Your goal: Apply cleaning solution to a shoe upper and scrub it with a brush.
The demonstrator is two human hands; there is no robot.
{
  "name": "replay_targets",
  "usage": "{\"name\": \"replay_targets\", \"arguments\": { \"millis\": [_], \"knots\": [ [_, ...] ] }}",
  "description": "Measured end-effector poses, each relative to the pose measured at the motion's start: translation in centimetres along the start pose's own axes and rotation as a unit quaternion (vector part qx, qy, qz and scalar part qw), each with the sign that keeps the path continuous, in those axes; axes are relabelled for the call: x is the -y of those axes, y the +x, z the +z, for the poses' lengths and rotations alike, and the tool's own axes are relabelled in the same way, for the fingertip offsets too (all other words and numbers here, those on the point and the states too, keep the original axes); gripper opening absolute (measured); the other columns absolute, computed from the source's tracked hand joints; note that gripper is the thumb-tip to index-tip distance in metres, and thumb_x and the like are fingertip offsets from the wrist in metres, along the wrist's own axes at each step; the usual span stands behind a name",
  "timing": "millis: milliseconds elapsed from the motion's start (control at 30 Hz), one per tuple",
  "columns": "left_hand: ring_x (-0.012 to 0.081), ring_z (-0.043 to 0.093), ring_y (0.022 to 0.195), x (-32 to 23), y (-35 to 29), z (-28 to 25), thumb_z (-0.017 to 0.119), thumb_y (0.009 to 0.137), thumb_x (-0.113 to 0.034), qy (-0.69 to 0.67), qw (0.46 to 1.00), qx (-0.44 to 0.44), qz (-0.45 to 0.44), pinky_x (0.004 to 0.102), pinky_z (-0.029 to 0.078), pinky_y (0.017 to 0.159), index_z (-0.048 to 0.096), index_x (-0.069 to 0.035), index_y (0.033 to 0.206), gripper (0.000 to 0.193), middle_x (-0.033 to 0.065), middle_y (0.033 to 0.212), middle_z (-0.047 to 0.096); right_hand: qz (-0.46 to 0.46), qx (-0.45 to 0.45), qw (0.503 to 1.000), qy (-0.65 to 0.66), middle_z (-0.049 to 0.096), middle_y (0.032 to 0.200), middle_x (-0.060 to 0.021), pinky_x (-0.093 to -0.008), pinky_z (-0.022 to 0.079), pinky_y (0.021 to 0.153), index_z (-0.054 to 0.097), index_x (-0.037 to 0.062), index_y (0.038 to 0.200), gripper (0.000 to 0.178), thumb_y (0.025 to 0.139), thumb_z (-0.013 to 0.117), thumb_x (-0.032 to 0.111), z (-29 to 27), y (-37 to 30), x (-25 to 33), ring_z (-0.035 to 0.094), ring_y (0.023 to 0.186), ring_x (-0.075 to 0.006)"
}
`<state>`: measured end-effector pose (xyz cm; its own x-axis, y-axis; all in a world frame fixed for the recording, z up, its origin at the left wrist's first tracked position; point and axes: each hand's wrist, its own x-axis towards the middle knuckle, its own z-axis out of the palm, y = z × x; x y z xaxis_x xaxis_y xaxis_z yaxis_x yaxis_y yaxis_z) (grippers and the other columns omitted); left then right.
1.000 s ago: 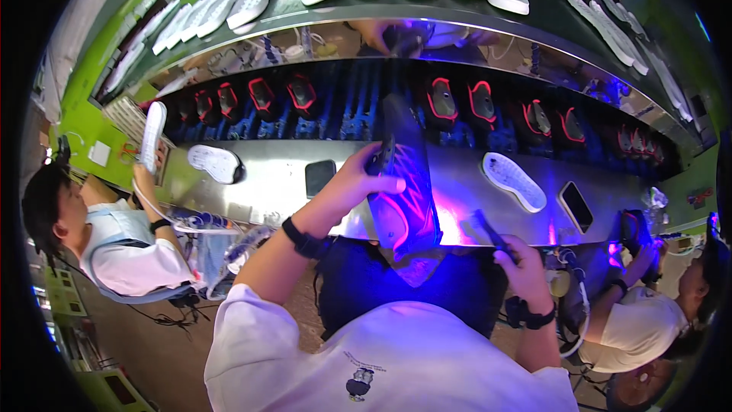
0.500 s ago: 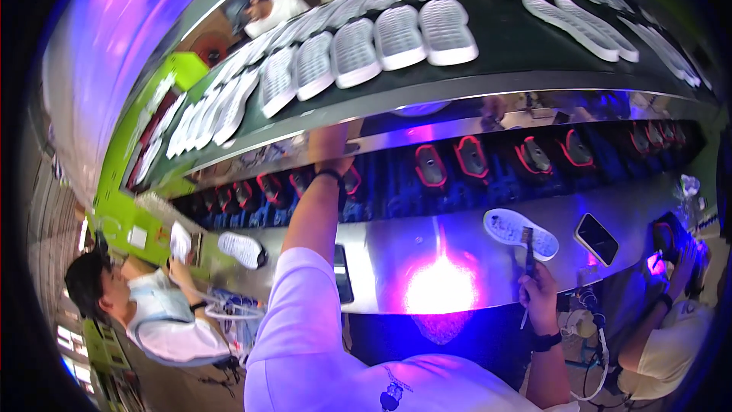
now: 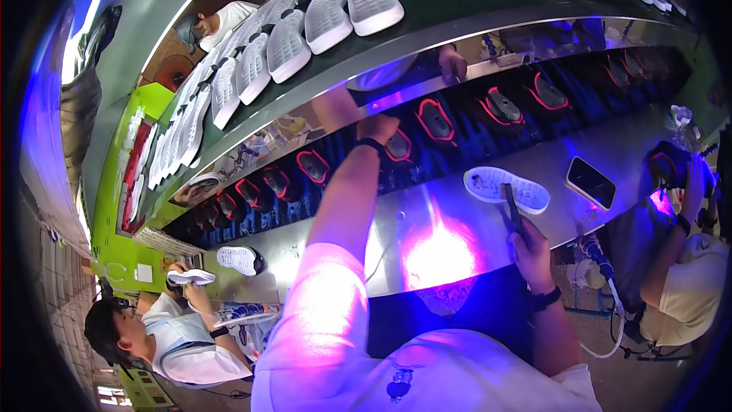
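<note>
My left arm stretches across the metal bench, and my left hand (image 3: 379, 130) is at a dark shoe upper with a red rim (image 3: 398, 146) in the trough. Its fingers are turned away, so their grip is hidden. In my closed right hand (image 3: 531, 250) is a slim dark brush-like tool (image 3: 510, 206), pointing away from me. The tool's tip overlaps a white shoe sole (image 3: 526, 192) lying hollow side up on the bench; contact cannot be made out. Dark marks show inside the sole's left end.
More red-rimmed uppers (image 3: 438, 120) line the dark trough. White soles (image 3: 328, 15) stand on the green shelf above. A phone (image 3: 591, 182) lies right of the sole; another sole (image 3: 239, 259) lies left. Bright light glares on the bench. Co-workers sit left (image 3: 194, 347) and right (image 3: 682, 290).
My left hand is now beside an upper farther right in the row. The whole view has shifted and tilted. My right hand still holds the tool by the sole.
</note>
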<state>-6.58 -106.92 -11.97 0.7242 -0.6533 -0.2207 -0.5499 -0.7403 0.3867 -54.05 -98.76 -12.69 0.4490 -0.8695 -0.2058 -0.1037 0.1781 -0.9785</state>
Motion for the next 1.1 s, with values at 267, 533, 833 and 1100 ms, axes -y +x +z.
{"name": "replay_targets", "arguments": {
  "millis": [267, 533, 833, 1100],
  "knots": [
    [0.0332, 0.074, 0.094, 4.9, -1.6, -5.9, 0.069, 0.082, -0.038, -0.113, 0.992, 0.009, -0.06, 0.0416, 0.066, 0.061, 0.068, -0.001, 0.116, 0.05, 0.0217, 0.112, 0.07, -0.036, 0.0, 0.999, -0.027, 0.068, 0.095, -0.0049, -0.0254, 0.051, 0.071, 0.059, -0.0042, 0.132, 0.038, 0.094, 0.063, -0.003, -1.2, 0.4, -1.1, 0.06, 0.079, -0.0086],
    [0.0371, 0.062, 0.122, 8.5, 5.3, -0.6, 0.067, 0.083, -0.042, 0.219, 0.856, -0.33, 0.332, 0.0497, 0.048, 0.103, 0.059, -0.013, 0.138, 0.063, 0.0196, 0.135, 0.063, -0.102, -0.041, 0.99, -0.083, 0.072, 0.106, -0.0157, -0.0312, 0.053, 0.085, 0.059, -0.0049, 0.132, 0.043, 0.09, 0.067, -0.001, -1.5, 0.4, -1.8, 0.068, 0.095, -0.0185],
    [0.0309, 0.073, 0.096, -7.5, 5.0, 6.8, 0.075, 0.077, -0.043, 0.103, 0.99, -0.028, 0.095, 0.042, 0.056, 0.091, 0.077, -0.003, 0.096, 0.044, 0.017, 0.102, 0.075, -0.115, -0.035, 0.987, -0.106, 0.072, 0.099, -0.0183, -0.0339, 0.055, 0.08, 0.061, -0.0023, 0.129, 0.041, 0.089, 0.066, 0.002, -1.4, 0.7, -1.0, 0.07, 0.087, -0.0207],
    [0.0224, 0.07, 0.098, 3.3, -11.6, 0.4, 0.072, 0.093, -0.025, -0.67, 0.71, 0.212, -0.044, 0.0419, 0.056, 0.092, 0.066, -0.006, 0.12, 0.034, 0.0074, 0.105, 0.071, -0.115, -0.023, 0.991, -0.07, 0.072, 0.091, -0.0108, -0.0302, 0.053, 0.073, 0.062, -0.0026, 0.128, 0.038, 0.092, 0.068, 0.004, -2.9, 0.5, -1.8, 0.063, 0.077, -0.0121]
  ]
}}
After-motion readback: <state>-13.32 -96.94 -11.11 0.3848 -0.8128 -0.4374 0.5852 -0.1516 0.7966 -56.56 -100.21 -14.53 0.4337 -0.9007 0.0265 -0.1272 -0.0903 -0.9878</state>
